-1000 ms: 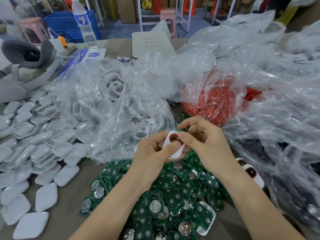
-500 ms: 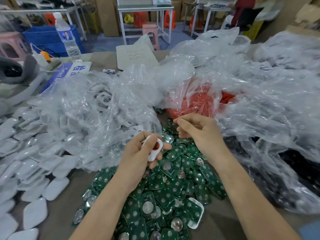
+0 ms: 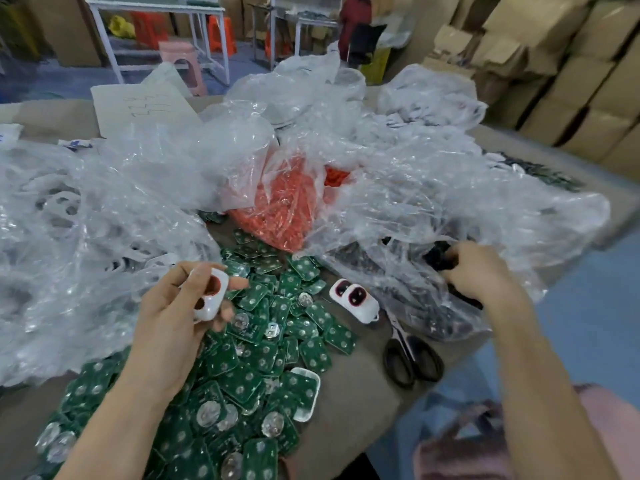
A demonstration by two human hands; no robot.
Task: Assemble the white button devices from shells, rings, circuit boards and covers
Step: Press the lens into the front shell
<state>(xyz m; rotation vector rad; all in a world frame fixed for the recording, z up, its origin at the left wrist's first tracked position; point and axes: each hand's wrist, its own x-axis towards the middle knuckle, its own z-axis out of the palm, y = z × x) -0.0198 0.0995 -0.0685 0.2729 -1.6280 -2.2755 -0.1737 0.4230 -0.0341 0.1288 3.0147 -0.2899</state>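
Observation:
My left hand (image 3: 173, 313) holds a white shell (image 3: 212, 296) with a red ring seated in its round hole, above a heap of green circuit boards (image 3: 263, 344). My right hand (image 3: 479, 268) reaches into a clear plastic bag of small black parts (image 3: 408, 271) at the right, its fingers curled among them; what they hold is hidden. Two white shells with dark red rings (image 3: 356, 299) lie on the table beside the boards. A bag of orange-red rings (image 3: 280, 206) lies behind the boards.
Black-handled scissors (image 3: 410, 358) lie near the table's right edge. A large clear bag of white shells (image 3: 79, 237) fills the left. One white shell holding a board (image 3: 304, 396) rests on the board heap. Cardboard boxes (image 3: 571, 71) stack at the far right.
My right hand left the shell and moved right into the bag of black parts. My left hand kept the shell. The view swung to the right.

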